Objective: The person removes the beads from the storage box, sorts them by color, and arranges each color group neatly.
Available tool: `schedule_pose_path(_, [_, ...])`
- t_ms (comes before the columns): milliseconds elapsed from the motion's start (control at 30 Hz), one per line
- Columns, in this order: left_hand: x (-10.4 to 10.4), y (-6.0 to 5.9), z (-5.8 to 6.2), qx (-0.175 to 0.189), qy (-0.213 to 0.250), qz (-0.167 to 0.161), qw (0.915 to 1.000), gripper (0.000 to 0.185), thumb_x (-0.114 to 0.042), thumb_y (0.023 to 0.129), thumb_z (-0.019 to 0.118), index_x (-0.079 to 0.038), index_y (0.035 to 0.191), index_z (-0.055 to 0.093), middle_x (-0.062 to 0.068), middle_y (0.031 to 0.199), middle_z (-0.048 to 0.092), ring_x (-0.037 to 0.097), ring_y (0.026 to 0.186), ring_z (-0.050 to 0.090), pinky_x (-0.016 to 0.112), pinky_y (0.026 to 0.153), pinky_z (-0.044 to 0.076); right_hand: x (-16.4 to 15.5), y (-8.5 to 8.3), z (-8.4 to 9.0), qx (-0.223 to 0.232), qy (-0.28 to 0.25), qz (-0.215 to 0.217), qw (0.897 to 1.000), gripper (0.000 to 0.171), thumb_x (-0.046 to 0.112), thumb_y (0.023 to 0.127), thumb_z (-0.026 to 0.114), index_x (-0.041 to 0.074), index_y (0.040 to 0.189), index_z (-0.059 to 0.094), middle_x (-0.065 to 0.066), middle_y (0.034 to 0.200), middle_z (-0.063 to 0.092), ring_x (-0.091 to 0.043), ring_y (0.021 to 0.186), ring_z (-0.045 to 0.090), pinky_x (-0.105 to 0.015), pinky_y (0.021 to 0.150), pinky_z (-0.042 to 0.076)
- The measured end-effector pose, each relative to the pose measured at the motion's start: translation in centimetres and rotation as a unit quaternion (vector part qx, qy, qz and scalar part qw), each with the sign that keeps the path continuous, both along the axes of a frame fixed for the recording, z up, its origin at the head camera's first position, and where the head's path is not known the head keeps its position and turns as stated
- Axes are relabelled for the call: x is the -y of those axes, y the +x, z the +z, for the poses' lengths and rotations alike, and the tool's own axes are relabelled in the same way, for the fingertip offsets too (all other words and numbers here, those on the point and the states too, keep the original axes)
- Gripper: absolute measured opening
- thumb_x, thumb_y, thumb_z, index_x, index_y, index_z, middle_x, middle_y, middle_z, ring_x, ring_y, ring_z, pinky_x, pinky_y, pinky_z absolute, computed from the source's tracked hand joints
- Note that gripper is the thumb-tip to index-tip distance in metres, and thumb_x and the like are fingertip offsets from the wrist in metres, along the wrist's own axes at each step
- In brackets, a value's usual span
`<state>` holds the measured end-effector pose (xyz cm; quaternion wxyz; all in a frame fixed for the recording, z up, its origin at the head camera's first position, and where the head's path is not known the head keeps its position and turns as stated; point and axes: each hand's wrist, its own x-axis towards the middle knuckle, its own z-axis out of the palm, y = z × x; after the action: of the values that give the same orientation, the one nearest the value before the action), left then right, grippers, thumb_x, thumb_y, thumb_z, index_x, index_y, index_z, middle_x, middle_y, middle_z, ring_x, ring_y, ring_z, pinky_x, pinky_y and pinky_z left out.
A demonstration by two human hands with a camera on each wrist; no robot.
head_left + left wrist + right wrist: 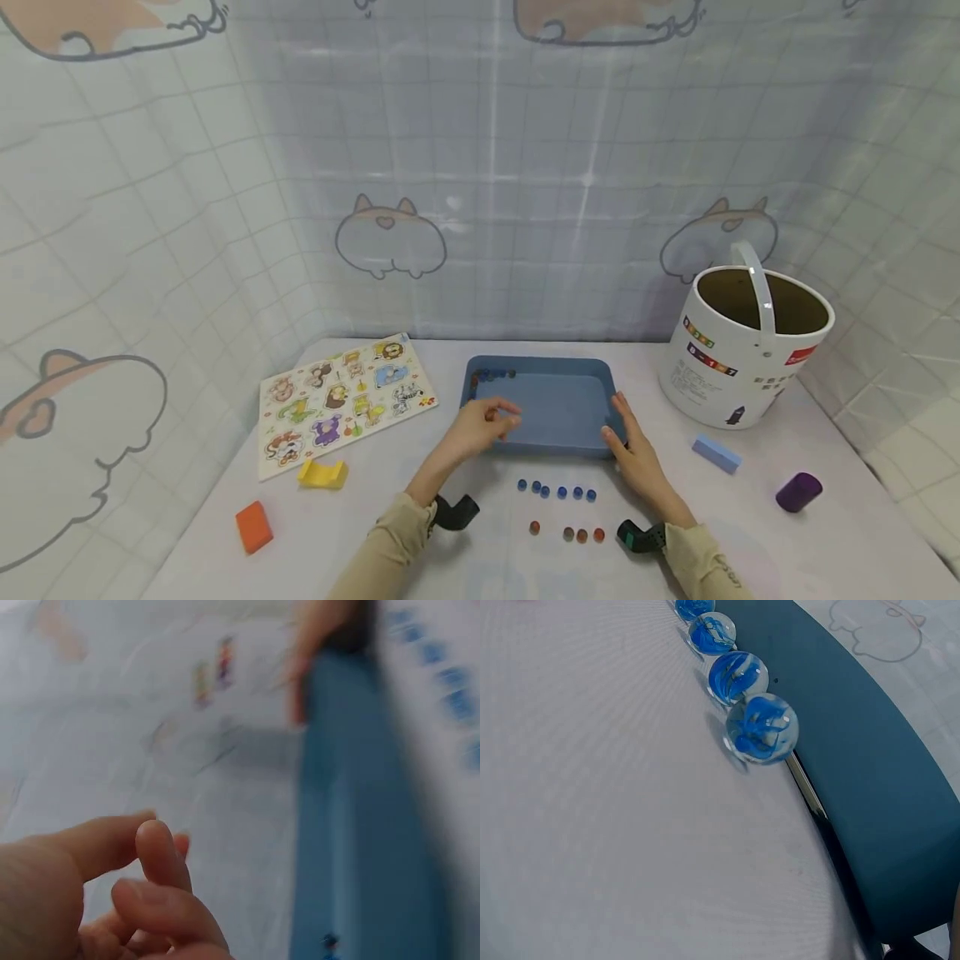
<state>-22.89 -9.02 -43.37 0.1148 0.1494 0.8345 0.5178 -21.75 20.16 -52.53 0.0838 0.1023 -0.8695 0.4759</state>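
Observation:
A shallow blue tray lies on the table, with several dark and brownish marbles along its back left corner. My left hand is over the tray's front left part, its fingers loosely bent. In the left wrist view, the thumb and fingertips come close together, and I see nothing between them. My right hand rests at the tray's front right corner, thumb spread from fairly straight fingers. Blue-swirled glass marbles form a row in front of the tray; several reddish and greyish marbles lie nearer.
An animal picture puzzle board lies at left, with a yellow block and an orange block before it. At right stand a white bucket with a handle, a light blue block and a purple cylinder.

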Motion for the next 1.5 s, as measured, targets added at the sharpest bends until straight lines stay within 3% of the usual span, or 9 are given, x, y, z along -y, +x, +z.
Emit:
schedule_pose_path(133, [0.4, -3.9, 1.0, 0.011, 0.059, 0.037, 0.9975, 0.03, -0.024, 0.1, 0.055, -0.006, 0.122, 0.063, 0.014, 0.085, 0.066, 0.01, 0.048, 0.041, 0.024, 0.048, 0.034, -0.1, 0.0, 0.0, 0.002, 0.003, 0.001, 1.0, 0.063, 0.026, 0.102, 0.048, 0.004, 0.154, 0.019, -0.019, 0.162, 0.01, -0.047, 0.146, 0.012, -0.066, 0.112, 0.015])
schedule_pose_path(267, [0.1, -7.4, 0.4, 0.046, 0.06, 0.06, 0.9953, 0.034, -0.026, 0.101, 0.052, -0.007, 0.127, 0.06, 0.015, 0.1, 0.068, 0.013, 0.059, 0.052, 0.026, 0.056, 0.039, -0.1, 0.0, -0.2, 0.003, 0.005, 0.0, 1.0, 0.064, 0.026, 0.102, 0.048, 0.004, 0.154, 0.019, -0.019, 0.162, 0.01, -0.048, 0.146, 0.012, -0.066, 0.111, 0.015])
schedule_pose_path(400, [-0.8, -9.7, -0.5, 0.092, 0.05, 0.081, 0.9912, 0.035, -0.028, 0.101, 0.052, -0.008, 0.129, 0.06, 0.019, 0.112, 0.068, 0.015, 0.066, 0.056, 0.028, 0.063, 0.041, -0.1, -0.1, -0.2, -0.002, 0.001, -0.001, 1.0, 0.063, 0.026, 0.102, 0.048, 0.005, 0.154, 0.019, -0.018, 0.162, 0.011, -0.047, 0.146, 0.013, -0.066, 0.112, 0.016])
schedule_pose_path(500, [-1.5, -10.7, -1.3, 0.115, 0.04, 0.107, 0.9868, 0.034, -0.024, 0.1, 0.052, -0.006, 0.127, 0.062, 0.018, 0.109, 0.07, 0.011, 0.061, 0.055, 0.025, 0.059, 0.04, -0.1, -0.1, -0.2, -0.004, -0.005, 0.002, 1.0, 0.063, 0.025, 0.102, 0.048, 0.005, 0.154, 0.018, -0.018, 0.163, 0.011, -0.045, 0.147, 0.013, -0.065, 0.112, 0.016])
schedule_pose_path(700, [-2.3, -11.8, -3.1, 0.133, 0.009, 0.174, 0.9757, 0.029, -0.022, 0.1, 0.053, -0.008, 0.121, 0.067, 0.009, 0.091, 0.073, 0.004, 0.05, 0.048, 0.019, 0.05, 0.038, 0.1, 0.1, -0.4, 0.005, -0.012, 0.006, 1.0, 0.064, 0.026, 0.102, 0.048, 0.005, 0.155, 0.018, -0.016, 0.163, 0.009, -0.045, 0.148, 0.011, -0.065, 0.113, 0.015])
schedule_pose_path(933, [-3.1, -12.9, -4.5, 0.106, -0.018, 0.193, 0.9753, 0.025, -0.021, 0.098, 0.057, -0.007, 0.113, 0.071, 0.01, 0.085, 0.074, 0.006, 0.048, 0.052, 0.019, 0.045, 0.039, -0.1, 0.0, -0.3, 0.005, -0.009, 0.004, 1.0, 0.063, 0.025, 0.103, 0.047, 0.005, 0.155, 0.017, -0.016, 0.163, 0.008, -0.044, 0.148, 0.011, -0.065, 0.113, 0.015])
schedule_pose_path(1267, [-3.6, -11.9, -4.1, 0.057, -0.098, 0.18, 0.9771, 0.016, -0.009, 0.086, 0.065, -0.001, 0.095, 0.077, 0.008, 0.066, 0.069, 0.01, 0.046, 0.049, 0.021, 0.044, 0.039, 0.1, 0.0, -0.1, 0.006, -0.008, 0.005, 1.0, 0.064, 0.027, 0.103, 0.047, 0.004, 0.155, 0.018, -0.018, 0.163, 0.009, -0.044, 0.148, 0.012, -0.065, 0.113, 0.015])
schedule_pose_path(1400, [-3.2, -11.6, -3.5, 0.06, -0.111, 0.162, 0.9786, 0.017, -0.012, 0.086, 0.067, -0.001, 0.094, 0.077, 0.008, 0.068, 0.071, 0.009, 0.047, 0.051, 0.021, 0.045, 0.041, 0.0, -0.1, -0.1, 0.003, -0.004, 0.005, 1.0, 0.064, 0.027, 0.103, 0.047, 0.004, 0.154, 0.018, -0.018, 0.163, 0.01, -0.045, 0.147, 0.012, -0.065, 0.112, 0.016])
schedule_pose_path(1500, [-2.8, -11.1, -2.8, 0.055, -0.091, 0.134, 0.9853, 0.021, -0.016, 0.09, 0.065, -0.002, 0.101, 0.075, 0.009, 0.077, 0.074, 0.011, 0.052, 0.055, 0.023, 0.05, 0.043, -0.1, -0.1, -0.1, 0.003, -0.005, 0.002, 1.0, 0.064, 0.027, 0.103, 0.047, 0.004, 0.154, 0.018, -0.017, 0.163, 0.01, -0.045, 0.147, 0.012, -0.065, 0.113, 0.015])
